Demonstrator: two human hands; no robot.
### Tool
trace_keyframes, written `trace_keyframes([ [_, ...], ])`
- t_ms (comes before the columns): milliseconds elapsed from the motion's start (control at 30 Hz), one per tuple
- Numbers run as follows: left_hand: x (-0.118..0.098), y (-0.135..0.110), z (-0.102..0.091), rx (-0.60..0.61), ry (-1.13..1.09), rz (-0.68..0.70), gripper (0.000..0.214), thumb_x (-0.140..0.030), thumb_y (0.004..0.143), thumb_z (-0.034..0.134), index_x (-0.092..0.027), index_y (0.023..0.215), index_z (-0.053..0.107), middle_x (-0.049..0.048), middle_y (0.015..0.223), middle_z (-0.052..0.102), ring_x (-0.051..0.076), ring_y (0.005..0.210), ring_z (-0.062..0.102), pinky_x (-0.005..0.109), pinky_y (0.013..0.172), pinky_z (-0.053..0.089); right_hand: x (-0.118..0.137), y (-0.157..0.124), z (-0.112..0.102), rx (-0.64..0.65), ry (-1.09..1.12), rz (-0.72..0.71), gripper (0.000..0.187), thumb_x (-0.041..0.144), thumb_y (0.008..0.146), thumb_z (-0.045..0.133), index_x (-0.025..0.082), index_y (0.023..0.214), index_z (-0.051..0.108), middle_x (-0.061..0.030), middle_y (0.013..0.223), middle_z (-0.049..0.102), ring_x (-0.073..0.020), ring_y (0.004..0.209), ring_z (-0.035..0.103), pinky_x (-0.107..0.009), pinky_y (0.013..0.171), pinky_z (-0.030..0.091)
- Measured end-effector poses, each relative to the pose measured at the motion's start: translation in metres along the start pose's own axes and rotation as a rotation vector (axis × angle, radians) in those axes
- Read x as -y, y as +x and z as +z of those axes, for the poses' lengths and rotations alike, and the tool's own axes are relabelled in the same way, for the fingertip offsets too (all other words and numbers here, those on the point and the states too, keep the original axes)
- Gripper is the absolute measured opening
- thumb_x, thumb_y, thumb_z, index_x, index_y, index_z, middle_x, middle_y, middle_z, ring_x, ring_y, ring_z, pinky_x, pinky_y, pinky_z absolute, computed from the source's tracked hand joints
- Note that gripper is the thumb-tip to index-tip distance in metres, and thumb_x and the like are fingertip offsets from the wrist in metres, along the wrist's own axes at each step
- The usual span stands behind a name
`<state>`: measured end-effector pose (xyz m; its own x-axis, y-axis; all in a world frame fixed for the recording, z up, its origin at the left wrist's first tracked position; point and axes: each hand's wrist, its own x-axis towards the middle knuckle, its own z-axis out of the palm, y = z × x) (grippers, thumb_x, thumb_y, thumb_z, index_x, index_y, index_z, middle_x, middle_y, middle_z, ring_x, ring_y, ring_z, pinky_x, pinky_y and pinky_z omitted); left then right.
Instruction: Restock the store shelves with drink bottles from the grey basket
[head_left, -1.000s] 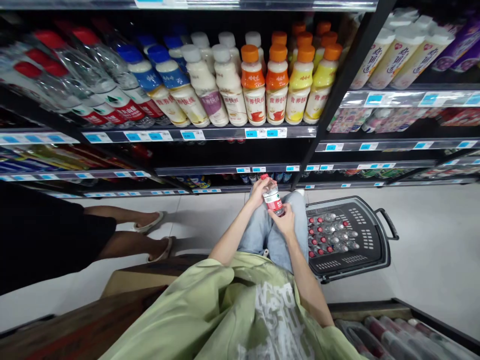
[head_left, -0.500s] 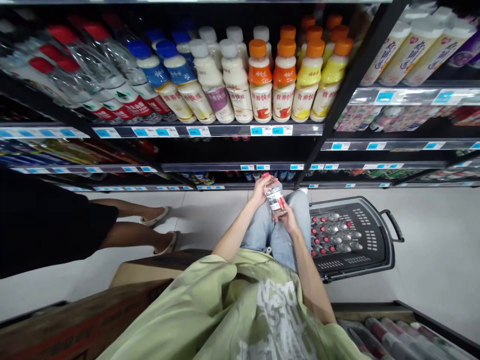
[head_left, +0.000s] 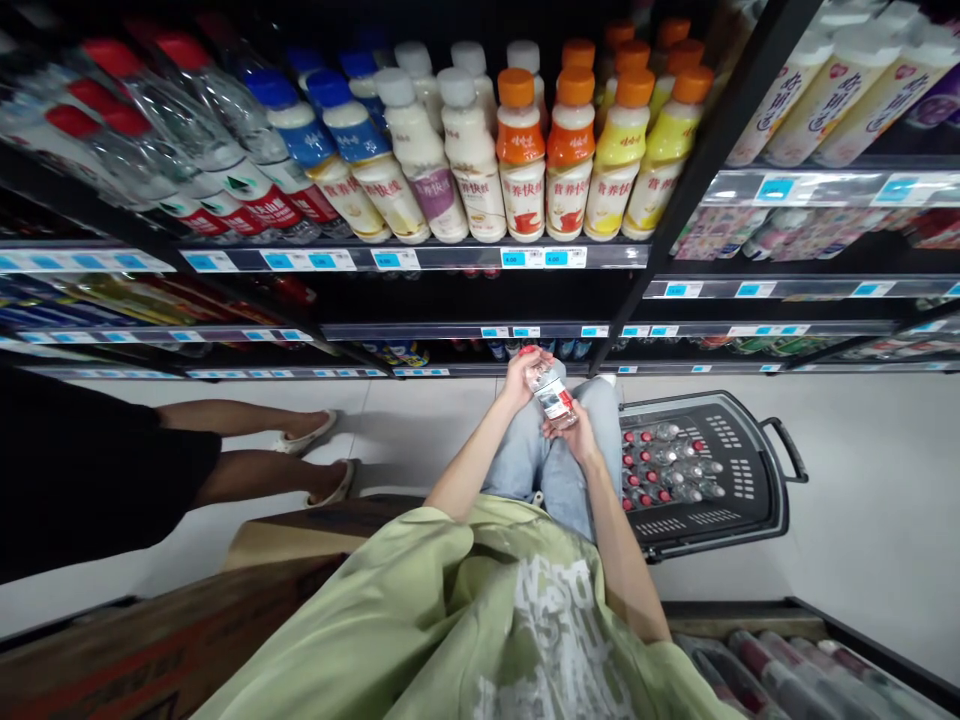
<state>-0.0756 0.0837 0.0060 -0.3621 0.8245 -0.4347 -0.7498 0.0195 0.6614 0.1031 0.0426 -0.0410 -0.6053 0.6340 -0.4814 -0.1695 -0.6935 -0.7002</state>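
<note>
A clear plastic water bottle (head_left: 553,396) with a red cap and a white-and-red label lies slanted above my knees, between both hands. Around its neck and cap end my left hand (head_left: 517,382) is closed. My right hand (head_left: 576,436) grips the base from below. Part of the cap is hidden by the left fingers. To the right of my legs, a black shopping basket (head_left: 776,490) holds several small clear bottles (head_left: 664,460), most with red caps.
Ahead stands a shelf (head_left: 450,257) with rows of milk drink bottles (head_left: 521,170) and red-capped water bottles (head_left: 210,140). Another person's legs (head_left: 247,420) are on the left. Cardboard boxes (head_left: 225,610) sit behind left, and packed bottles (head_left: 787,670) at lower right.
The bottle has turned slightly in my hands, its label shifting a little. The other person's legs and dark clothing have moved slightly to the left.
</note>
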Motion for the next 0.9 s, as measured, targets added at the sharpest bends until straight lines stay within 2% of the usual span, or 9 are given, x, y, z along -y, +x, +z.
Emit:
trace_keyframes([
  [233, 0.0010, 0.0022, -0.0042, -0.047, -0.010, 0.023, 0.031, -0.030, 0.063, 0.089, -0.019, 0.085, 0.070, 0.0028, 0.073, 0.076, 0.019, 0.070, 0.073, 0.031, 0.073, 0.056, -0.0070, 0.0014, -0.0028, -0.024, -0.102, -0.047, 0.079, 0.093, 0.079, 0.074, 0.016, 0.097, 0.075, -0.0124, 0.077, 0.076, -0.0247, 0.067, 0.067, -0.037, 0.061, 0.055],
  [333, 0.0013, 0.0041, -0.0069, -0.080, -0.007, 0.018, 0.033, -0.031, 0.064, 0.091, -0.020, 0.086, 0.070, 0.0016, 0.071, 0.075, 0.018, 0.068, 0.072, 0.030, 0.071, 0.056, -0.0091, 0.0036, -0.0043, -0.076, -0.097, -0.052, 0.077, 0.088, 0.077, 0.080, 0.019, 0.111, 0.073, -0.0092, 0.085, 0.077, -0.0249, 0.068, 0.069, -0.037, 0.059, 0.058],
  [467, 0.0034, 0.0041, -0.0060, -0.066, 0.024, 0.011, 0.035, -0.032, 0.067, 0.096, -0.020, 0.086, 0.069, 0.0025, 0.074, 0.076, 0.018, 0.070, 0.074, 0.031, 0.073, 0.057, -0.0102, 0.0033, -0.0044, -0.207, -0.120, -0.180, 0.071, 0.072, 0.075, 0.089, 0.027, 0.125, 0.065, -0.0063, 0.116, 0.075, -0.0241, 0.084, 0.072, -0.034, 0.057, 0.063],
  [567, 0.0064, 0.0018, -0.0030, -0.052, 0.062, 0.013, 0.037, -0.030, 0.067, 0.099, -0.020, 0.085, 0.069, 0.0033, 0.076, 0.077, 0.019, 0.074, 0.076, 0.032, 0.079, 0.059, -0.0098, 0.0015, -0.0018, -0.255, -0.203, -0.283, 0.079, 0.054, 0.062, 0.101, 0.027, 0.125, 0.063, -0.0064, 0.124, 0.071, -0.0230, 0.091, 0.071, -0.032, 0.063, 0.065],
  [633, 0.0078, 0.0003, -0.0019, -0.047, 0.075, 0.010, 0.037, -0.030, 0.068, 0.100, -0.019, 0.085, 0.069, 0.0039, 0.077, 0.077, 0.019, 0.076, 0.076, 0.033, 0.081, 0.059, -0.0084, 0.0006, 0.0001, -0.291, -0.211, -0.296, 0.082, 0.046, 0.055, 0.105, 0.026, 0.123, 0.063, -0.0056, 0.117, 0.072, -0.0225, 0.089, 0.070, -0.031, 0.063, 0.064],
  [667, 0.0081, -0.0002, -0.0018, -0.044, 0.077, 0.007, 0.037, -0.030, 0.068, 0.100, -0.019, 0.085, 0.070, 0.0042, 0.077, 0.077, 0.019, 0.076, 0.077, 0.033, 0.082, 0.060, -0.0074, 0.0004, 0.0008, -0.292, -0.191, -0.275, 0.079, 0.047, 0.055, 0.105, 0.026, 0.120, 0.064, -0.0050, 0.112, 0.073, -0.0227, 0.086, 0.071, -0.032, 0.063, 0.063],
  [767, 0.0072, -0.0008, -0.0029, -0.052, 0.080, -0.010, 0.037, -0.029, 0.067, 0.100, -0.019, 0.086, 0.071, 0.0043, 0.077, 0.078, 0.020, 0.075, 0.077, 0.034, 0.081, 0.060, -0.0039, 0.0006, 0.0019, -0.222, -0.082, -0.150, 0.062, 0.067, 0.069, 0.092, 0.023, 0.107, 0.068, -0.0043, 0.088, 0.075, -0.0235, 0.070, 0.069, -0.034, 0.056, 0.060],
  [833, 0.0057, -0.0006, -0.0043, -0.073, 0.089, -0.017, 0.037, -0.030, 0.066, 0.101, -0.019, 0.086, 0.072, 0.0035, 0.073, 0.077, 0.020, 0.072, 0.077, 0.034, 0.078, 0.060, -0.0023, 0.0010, 0.0029, -0.154, -0.044, -0.076, 0.065, 0.081, 0.075, 0.079, 0.021, 0.098, 0.071, -0.0061, 0.077, 0.073, -0.0234, 0.060, 0.065, -0.034, 0.050, 0.054],
  [900, 0.0041, -0.0005, -0.0055, -0.086, 0.100, -0.023, 0.037, -0.031, 0.064, 0.101, -0.019, 0.085, 0.073, 0.0029, 0.071, 0.076, 0.020, 0.070, 0.076, 0.034, 0.077, 0.060, -0.0021, 0.0016, 0.0045, -0.106, -0.055, -0.020, 0.072, 0.087, 0.077, 0.071, 0.018, 0.095, 0.073, -0.0086, 0.073, 0.072, -0.0237, 0.058, 0.063, -0.033, 0.046, 0.047],
])
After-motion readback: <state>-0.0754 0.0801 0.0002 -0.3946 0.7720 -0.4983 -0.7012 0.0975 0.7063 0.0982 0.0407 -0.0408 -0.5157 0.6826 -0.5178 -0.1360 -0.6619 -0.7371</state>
